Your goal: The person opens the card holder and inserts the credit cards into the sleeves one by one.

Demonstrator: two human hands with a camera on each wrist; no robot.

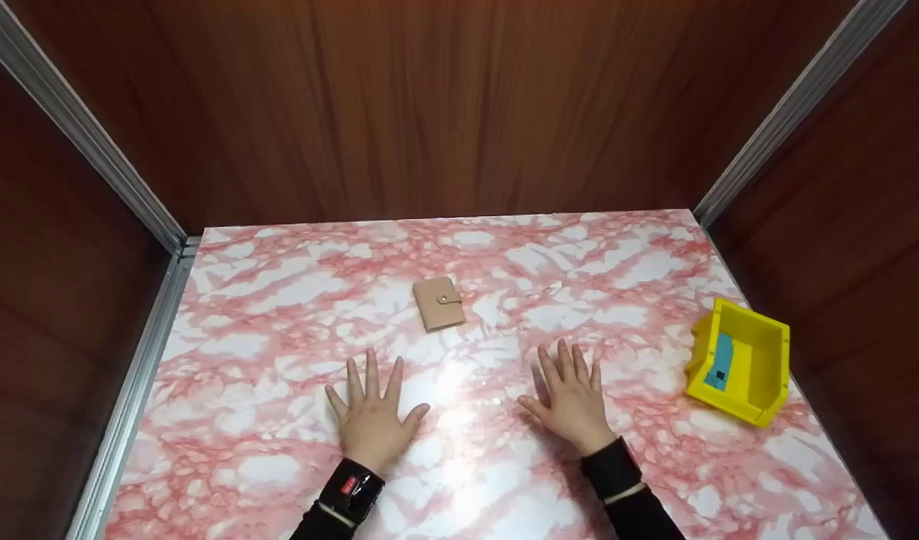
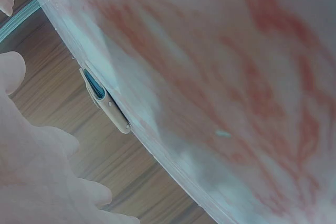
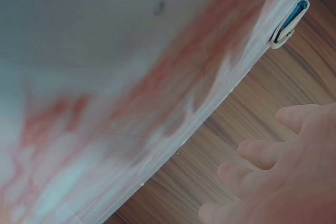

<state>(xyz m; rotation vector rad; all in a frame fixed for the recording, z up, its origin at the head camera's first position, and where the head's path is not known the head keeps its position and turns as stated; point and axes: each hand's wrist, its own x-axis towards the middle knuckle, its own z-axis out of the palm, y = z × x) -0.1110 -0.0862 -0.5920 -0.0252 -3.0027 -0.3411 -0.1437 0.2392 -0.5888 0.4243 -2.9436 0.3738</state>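
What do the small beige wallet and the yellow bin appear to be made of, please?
The small beige wallet looks like smooth, fairly matte leather or imitation leather, judging by its rounded fold and snap strap; which of the two, I cannot tell. The yellow bin is probably moulded plastic, seemingly with a slight sheen, given its even, bright colour and stiff, thin walls.

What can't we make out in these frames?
Wallet contents: closed cover hides them, head view; wrist views show something blue, too small to identify.
Blue strip in yellow bin: print too small, head view.
Red tag on left wristband: likewise, head view.
Left hand: cut by left and bottom edges, left wrist view; right hand: by right and bottom edges, right wrist view.
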